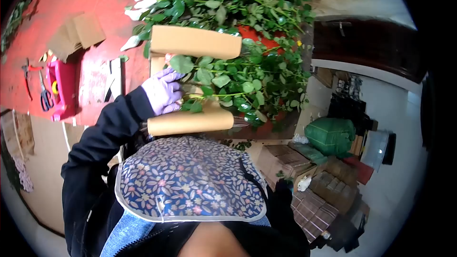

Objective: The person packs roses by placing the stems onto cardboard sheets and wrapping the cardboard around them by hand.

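My left hand (164, 91), in a lilac glove, lies at the left end of a bunch of leafy stems (221, 82), its fingers spread. Beneath the bunch is a sheet of brown cardboard (190, 123), with its near and far sides curled up. The flower heads are mostly hidden by the hand and leaves. My right arm hangs low at my right side in a dark sleeve (281, 202). At its end the right hand (284, 185) is a dark, small shape beside a bit of green leaf; its fingers cannot be made out.
More leafy stems (228, 0) with white-netted heads (143, 2) lie along the far side of the red table (102, 0). To the left are cardboard pieces (78, 33), a pink holder (63, 88), scissors (45, 96) and red-handled pruners (27, 81). Boxes (285, 159) and a green sack (330, 136) stand right.
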The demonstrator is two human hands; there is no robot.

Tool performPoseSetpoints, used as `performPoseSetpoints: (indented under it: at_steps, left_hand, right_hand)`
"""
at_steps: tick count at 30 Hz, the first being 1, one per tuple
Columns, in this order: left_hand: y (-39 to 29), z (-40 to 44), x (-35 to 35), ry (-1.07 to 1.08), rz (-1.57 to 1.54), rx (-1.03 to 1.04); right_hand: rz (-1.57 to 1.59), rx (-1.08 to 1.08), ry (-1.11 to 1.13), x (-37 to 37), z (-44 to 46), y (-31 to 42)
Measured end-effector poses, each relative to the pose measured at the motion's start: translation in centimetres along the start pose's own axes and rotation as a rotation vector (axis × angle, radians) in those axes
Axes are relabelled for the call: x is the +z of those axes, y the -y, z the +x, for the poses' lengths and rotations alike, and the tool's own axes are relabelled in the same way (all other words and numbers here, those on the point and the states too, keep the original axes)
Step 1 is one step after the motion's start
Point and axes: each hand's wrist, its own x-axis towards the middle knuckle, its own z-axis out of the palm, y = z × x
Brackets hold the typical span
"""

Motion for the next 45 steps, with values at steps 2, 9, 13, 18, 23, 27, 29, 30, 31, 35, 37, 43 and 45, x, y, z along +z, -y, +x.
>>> performPoseSetpoints:
  at_steps: [2, 9, 13, 18, 23, 27, 29, 30, 31, 35, 37, 43, 45]
  left_hand:
    - [0.3, -0.2, -0.4, -0.037, -0.056, 0.062]
    - [-0.3, -4.2, -4.2, -0.004, 0.022, -0.228]
    - [-0.9, -4.8, -2.2, -0.124, -0.099, -0.363]
    - [-2.2, -3.6, -0.6, -0.223, -0.245, -0.479]
    - [-2.6, -3.6, -0.7, -0.232, -0.256, -0.501]
    - [-2.8, -3.5, -0.7, -0.237, -0.215, -0.48]
    - [-2.7, -3.5, -0.9, -0.236, -0.219, -0.476]
    - [-2.7, -3.6, -0.9, -0.239, -0.22, -0.478]
    - [-2.7, -3.7, -0.9, -0.234, -0.222, -0.48]
    - [-2.7, -3.7, -1.0, -0.29, -0.212, -0.458]
    - [-2.6, -3.6, -1.1, -0.296, -0.215, -0.456]
    - [-2.4, -3.8, -0.6, -0.305, -0.226, -0.439]
    - [-2.1, -3.9, 0.1, -0.41, -0.242, -0.442]
  right_hand:
    - [0.145, -0.074, 0.161, 2.7, 0.7, 0.8]
    - [-0.35, -0.739, 1.001, 26.4, -24.2, 21.9]
    - [-0.816, -1.395, 1.641, 36.1, -36.6, 21.0]
    - [-1.122, -1.844, 1.599, 40.4, -37.9, 16.4]
    - [-1.078, -1.614, 1.702, 40.4, -37.7, 15.4]
    - [-1.083, -1.543, 1.755, 40.2, -37.8, 15.7]
    - [-1.043, -1.585, 1.74, 40.1, -38.0, 15.7]
    - [-1.049, -1.618, 1.752, 40.0, -38.5, 16.0]
    - [-1.055, -1.65, 1.767, 40.0, -38.8, 16.1]
    - [-1.091, -1.494, 1.77, 40.5, -37.2, 14.4]
    - [-0.991, -1.402, 1.827, 41.0, -36.5, 13.7]
    - [-0.787, -1.527, 1.772, 41.4, -36.8, 12.3]
    - [-0.824, -1.416, 1.829, 41.3, -36.8, 12.0]
